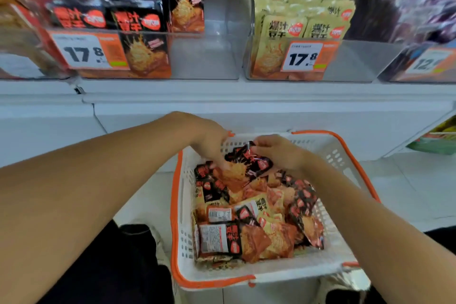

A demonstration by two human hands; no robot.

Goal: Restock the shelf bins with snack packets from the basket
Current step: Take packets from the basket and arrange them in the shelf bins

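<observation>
A white basket with an orange rim (276,273) sits low in front of me, filled with several black and yellow snack packets (256,219). At its far end both hands hold one black packet (249,163). My left hand (212,143) reaches down with its fingertips on the packet's lower left part. My right hand (278,153) pinches the packet's top right edge. Above, a clear shelf bin (204,57) holds black packets on its left side, and a second clear bin (357,61) holds yellow packets.
A white shelf ledge (222,96) runs between the basket and the bins. Orange price tags reading 17.8 (86,52) hang on both bin fronts. More bins stand at the far left and far right. My dark-clothed legs are at the bottom left.
</observation>
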